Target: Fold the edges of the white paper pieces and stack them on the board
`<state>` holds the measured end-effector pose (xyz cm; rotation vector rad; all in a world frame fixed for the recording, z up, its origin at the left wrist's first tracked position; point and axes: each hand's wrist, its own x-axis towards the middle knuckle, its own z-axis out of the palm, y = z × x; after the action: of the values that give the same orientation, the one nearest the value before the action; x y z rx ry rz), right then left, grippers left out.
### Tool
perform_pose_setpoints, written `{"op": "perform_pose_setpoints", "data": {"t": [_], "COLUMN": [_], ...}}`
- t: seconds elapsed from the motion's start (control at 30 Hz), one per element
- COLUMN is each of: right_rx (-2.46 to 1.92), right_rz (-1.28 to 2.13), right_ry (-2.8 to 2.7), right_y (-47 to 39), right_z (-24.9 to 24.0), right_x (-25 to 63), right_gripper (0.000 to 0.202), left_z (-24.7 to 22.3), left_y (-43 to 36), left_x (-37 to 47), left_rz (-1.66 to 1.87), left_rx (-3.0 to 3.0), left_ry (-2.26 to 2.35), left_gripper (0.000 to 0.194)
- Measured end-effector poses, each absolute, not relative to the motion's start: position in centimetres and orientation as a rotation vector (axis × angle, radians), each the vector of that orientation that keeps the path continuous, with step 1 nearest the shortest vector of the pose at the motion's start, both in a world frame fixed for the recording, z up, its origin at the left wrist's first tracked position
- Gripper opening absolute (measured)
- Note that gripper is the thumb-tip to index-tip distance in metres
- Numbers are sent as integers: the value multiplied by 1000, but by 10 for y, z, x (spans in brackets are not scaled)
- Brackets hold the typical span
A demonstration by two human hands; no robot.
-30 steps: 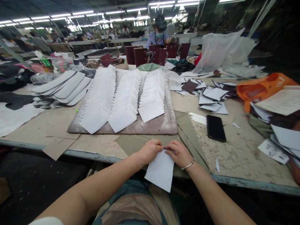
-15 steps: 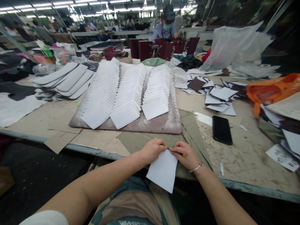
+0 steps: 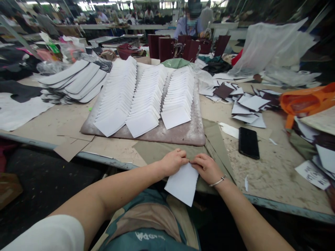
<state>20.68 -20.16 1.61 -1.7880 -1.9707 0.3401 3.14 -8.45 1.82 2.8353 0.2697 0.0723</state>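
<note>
A white rectangular piece [image 3: 182, 184], paper or backed material, hangs over the table's front edge between my hands. My left hand [image 3: 176, 162] pinches its upper left edge, fingers curled in. At the upper right edge my right hand [image 3: 206, 168], with a bracelet on the wrist, pinches the same piece. The fingertips almost meet along its top. Under both hands lies an olive cloth [image 3: 157, 150]. Just beyond is a brown board [image 3: 180, 136] bearing three overlapping rows of similar white pieces [image 3: 142, 120].
A black phone [image 3: 248, 143] lies right of the cloth. Behind it are loose white and dark pieces [image 3: 252, 104] and an orange bag [image 3: 309, 101]. Curved white panels [image 3: 75, 82] are stacked at left. A co-worker [image 3: 188, 26] sits behind dark red boxy items [image 3: 166, 48].
Both hands still pinch the white piece at its top edge, with the fingers slightly shifted. The whole view has tilted a little, so the table's things appear somewhat higher.
</note>
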Motion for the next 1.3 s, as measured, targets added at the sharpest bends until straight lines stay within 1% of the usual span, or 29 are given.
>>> {"op": "perform_pose_setpoints", "data": {"t": [0.1, 0.13, 0.27, 0.37, 0.57, 0.77, 0.93, 1.0, 1.1, 1.3], "right_rx": [-1802, -1809, -1806, -1780, -1727, -1719, -1742, -1752, -1747, -1671], "right_rz": [428, 440, 443, 379, 267, 233, 186, 181, 199, 204], "right_ry": [-1781, -1751, -1755, -1771, -1961, -2146, -2243, -2280, -2260, -2023], "right_y": [-208, -210, -217, -218, -216, -213, -213, -213, -215, -225], "right_z": [13, 13, 12, 9, 6, 13, 22, 23, 22, 10], "right_x": [213, 215, 220, 220, 223, 225, 219, 218, 219, 220], "right_gripper": [33, 35, 20, 16, 19, 21, 24, 25, 23, 21], "left_z": [19, 19, 19, 20, 18, 19, 19, 19, 19, 24], "left_y": [-85, -85, -84, -84, -83, -82, -83, -84, -84, -86], "left_x": [31, 31, 31, 31, 31, 30, 30, 30, 30, 27], "left_rz": [72, 82, 102, 97, 106, 93, 73, 74, 78, 47], "left_rx": [2846, 2845, 2836, 2831, 2824, 2824, 2832, 2843, 2874, 2920], "left_ry": [279, 279, 265, 261, 259, 252, 234, 211, 193, 170], "left_gripper": [26, 26, 25, 24, 24, 24, 37, 37, 35, 37]}}
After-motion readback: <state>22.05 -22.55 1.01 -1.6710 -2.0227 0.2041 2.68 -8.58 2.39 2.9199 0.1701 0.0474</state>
